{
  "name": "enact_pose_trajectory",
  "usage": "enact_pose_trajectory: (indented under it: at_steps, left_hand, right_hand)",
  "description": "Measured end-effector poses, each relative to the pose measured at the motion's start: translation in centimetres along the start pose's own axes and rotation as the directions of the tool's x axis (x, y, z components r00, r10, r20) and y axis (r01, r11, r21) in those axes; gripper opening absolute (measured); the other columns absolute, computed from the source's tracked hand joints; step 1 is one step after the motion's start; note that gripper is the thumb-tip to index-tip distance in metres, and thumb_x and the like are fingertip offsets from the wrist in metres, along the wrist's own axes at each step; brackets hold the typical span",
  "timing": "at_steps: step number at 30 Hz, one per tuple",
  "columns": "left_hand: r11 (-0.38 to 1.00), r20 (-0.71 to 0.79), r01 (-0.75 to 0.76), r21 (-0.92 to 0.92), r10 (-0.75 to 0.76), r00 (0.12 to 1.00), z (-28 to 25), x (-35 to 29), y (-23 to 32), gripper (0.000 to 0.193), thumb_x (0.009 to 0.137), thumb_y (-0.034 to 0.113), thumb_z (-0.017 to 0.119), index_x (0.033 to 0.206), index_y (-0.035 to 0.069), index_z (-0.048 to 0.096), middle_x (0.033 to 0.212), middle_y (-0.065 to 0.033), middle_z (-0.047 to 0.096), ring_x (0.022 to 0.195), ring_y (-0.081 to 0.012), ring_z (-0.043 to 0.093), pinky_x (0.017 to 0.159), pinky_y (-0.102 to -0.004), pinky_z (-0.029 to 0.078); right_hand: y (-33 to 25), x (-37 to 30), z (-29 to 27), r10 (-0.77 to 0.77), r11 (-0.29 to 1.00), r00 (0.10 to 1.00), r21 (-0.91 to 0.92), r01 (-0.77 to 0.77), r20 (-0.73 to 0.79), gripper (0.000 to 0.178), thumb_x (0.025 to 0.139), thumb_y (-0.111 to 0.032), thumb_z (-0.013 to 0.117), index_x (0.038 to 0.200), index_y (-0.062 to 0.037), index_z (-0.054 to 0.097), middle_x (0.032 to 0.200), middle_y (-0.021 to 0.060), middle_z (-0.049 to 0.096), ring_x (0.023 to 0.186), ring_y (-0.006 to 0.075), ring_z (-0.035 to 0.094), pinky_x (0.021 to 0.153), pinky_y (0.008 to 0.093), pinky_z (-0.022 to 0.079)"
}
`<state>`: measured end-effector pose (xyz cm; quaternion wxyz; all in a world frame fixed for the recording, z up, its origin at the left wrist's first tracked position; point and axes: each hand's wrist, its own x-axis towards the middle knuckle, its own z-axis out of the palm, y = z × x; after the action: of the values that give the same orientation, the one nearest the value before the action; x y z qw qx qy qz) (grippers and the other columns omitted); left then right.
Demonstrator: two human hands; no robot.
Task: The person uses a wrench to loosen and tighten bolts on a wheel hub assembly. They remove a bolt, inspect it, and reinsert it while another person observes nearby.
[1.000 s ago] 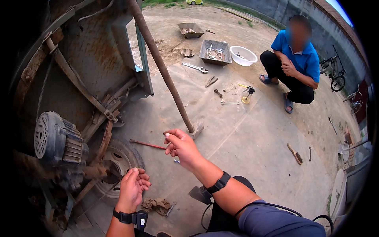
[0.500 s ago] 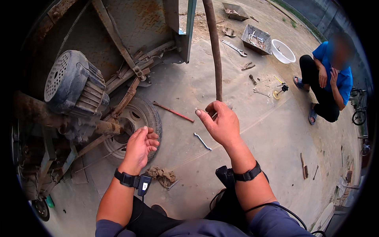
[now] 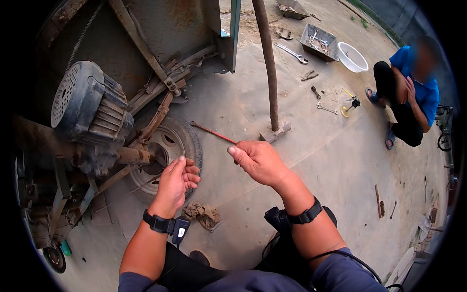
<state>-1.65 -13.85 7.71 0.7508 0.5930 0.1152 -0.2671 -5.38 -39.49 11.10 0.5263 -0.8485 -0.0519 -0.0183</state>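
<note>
My left hand (image 3: 177, 180) hangs in front of the tyred wheel (image 3: 187, 141), its fingers loosely curled with the thumb near the forefinger; anything inside is hidden. Closer to the middle, my right hand (image 3: 260, 163) is closed, thumb pointing left, and its palm side is out of sight. Just beyond its knuckles lies a red bar (image 3: 214, 132), whose near end meets the hand's outline. Behind the right hand a sledgehammer (image 3: 272, 97) stands on its head, the long handle rising upward. A dusty motor (image 3: 90, 107) sits left of my left hand, above the rusty axle (image 3: 131, 156).
A crumpled rag (image 3: 202, 215) lies near my feet. Farther off are an adjustable wrench (image 3: 292, 53), pliers (image 3: 310, 75), a tool tray (image 3: 319, 43) and a white basin (image 3: 352, 57). A person in blue (image 3: 413, 92) squats at right, beyond a wire brush (image 3: 379, 202).
My right hand has come down and slightly left, its fingers closing. The hammer head behind it now shows. The small wrench on the floor is no longer visible where my hand is. My left hand barely moved.
</note>
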Motion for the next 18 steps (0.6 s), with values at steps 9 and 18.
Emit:
enact_pose_trajectory:
  at_steps: [9,18]
  left_hand:
    - [0.987,0.055,0.045,0.156,-0.054,0.997,0.6,0.2,-0.6,0.032,0.105,0.033,0.048,0.109,0.002,0.056,0.089,-0.0074,0.065,0.069,-0.0126,0.066,0.058,-0.0232,0.05]
    - [0.985,0.062,0.04,0.17,-0.051,0.997,-0.1,0.5,-1.0,0.033,0.105,0.033,0.048,0.108,0.002,0.056,0.089,-0.0091,0.066,0.07,-0.0145,0.066,0.058,-0.0249,0.052]
  right_hand:
    - [1.7,-0.7,1.3,0.124,0.884,0.939,-0.466,0.042,0.319,0.039,0.092,-0.042,0.062,0.106,-0.006,0.066,0.092,0.0156,0.07,0.092,0.0352,0.066,0.078,0.045,0.053]
    - [2.5,-0.3,2.3,0.088,0.906,0.954,-0.422,0.043,0.287,0.036,0.089,-0.039,0.068,0.102,-0.0057,0.065,0.095,0.0163,0.069,0.091,0.038,0.065,0.076,0.0472,0.052]
